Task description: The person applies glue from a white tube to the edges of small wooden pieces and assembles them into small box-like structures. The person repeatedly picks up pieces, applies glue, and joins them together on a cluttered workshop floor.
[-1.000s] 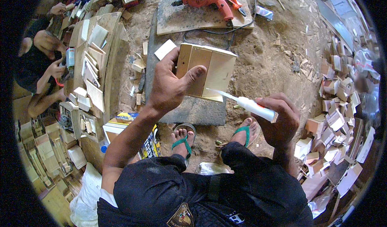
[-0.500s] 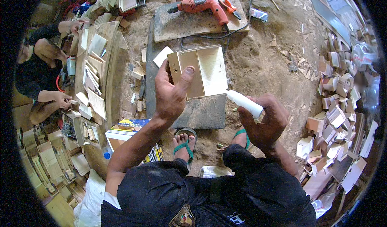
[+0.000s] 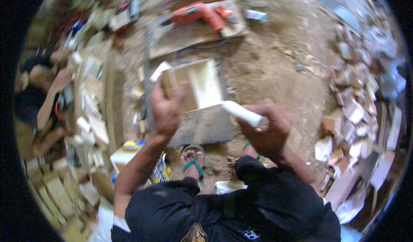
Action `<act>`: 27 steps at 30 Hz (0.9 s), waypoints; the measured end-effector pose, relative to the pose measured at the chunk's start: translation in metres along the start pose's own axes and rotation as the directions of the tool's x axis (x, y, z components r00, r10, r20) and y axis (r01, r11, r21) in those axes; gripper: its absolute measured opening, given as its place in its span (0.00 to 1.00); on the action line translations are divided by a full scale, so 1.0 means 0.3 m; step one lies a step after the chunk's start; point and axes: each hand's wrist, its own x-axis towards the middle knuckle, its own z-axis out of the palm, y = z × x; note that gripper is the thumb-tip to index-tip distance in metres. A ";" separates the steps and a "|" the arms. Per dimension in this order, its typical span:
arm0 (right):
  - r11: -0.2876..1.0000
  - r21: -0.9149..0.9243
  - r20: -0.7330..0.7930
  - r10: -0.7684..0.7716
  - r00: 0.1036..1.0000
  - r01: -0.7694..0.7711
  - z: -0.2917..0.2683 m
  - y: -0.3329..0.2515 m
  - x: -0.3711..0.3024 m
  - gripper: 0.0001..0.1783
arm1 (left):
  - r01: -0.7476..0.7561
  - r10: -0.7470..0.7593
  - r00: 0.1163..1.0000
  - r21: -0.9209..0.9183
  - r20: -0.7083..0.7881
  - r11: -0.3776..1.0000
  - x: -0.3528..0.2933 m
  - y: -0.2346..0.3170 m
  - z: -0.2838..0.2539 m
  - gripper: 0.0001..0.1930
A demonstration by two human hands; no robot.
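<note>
My left hand (image 3: 167, 113) grips a small wooden box (image 3: 175, 76) by its left end, with the thumb over the near side. The box is tilted and its pale inside faces me. My right hand (image 3: 273, 124) is closed around a white squeeze bottle (image 3: 243, 113), whose tip points up and left at the box's lower right corner. Blur hides whether the tip touches the wood. Both hands are above a dark flat board (image 3: 202, 130) on the ground, in front of my sandalled feet.
A red drill (image 3: 189, 13) and orange-handled pliers (image 3: 225, 13) lie on a wooden board (image 3: 167, 42) beyond. At left, a co-worker (image 3: 36, 91) sits by a bench with thin wood pieces (image 3: 97, 128). Many small wooden boxes (image 3: 355, 111) are heaped at right. A printed carton (image 3: 124, 158) is near my left forearm.
The view has shifted and blurred, so the surroundings appear displaced. My hands, the box and the bottle sit further left in the picture, both grips kept. The co-worker's arms have moved.
</note>
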 end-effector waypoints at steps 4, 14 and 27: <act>0.998 0.048 -0.027 0.042 0.999 -0.040 -0.099 0.012 -0.025 0.13 | 0.031 -0.067 0.992 0.300 0.109 0.953 0.106 -0.057 -0.075 0.25; 0.967 0.249 0.207 -0.101 0.973 0.047 -0.188 0.070 -0.196 0.16 | -0.319 -0.145 0.826 0.664 0.544 0.677 0.434 0.054 0.064 0.20; 0.972 0.223 0.327 -0.006 0.945 -0.071 -0.248 0.102 -0.226 0.17 | -0.468 0.425 0.436 -0.203 0.793 0.860 0.148 0.656 0.883 0.12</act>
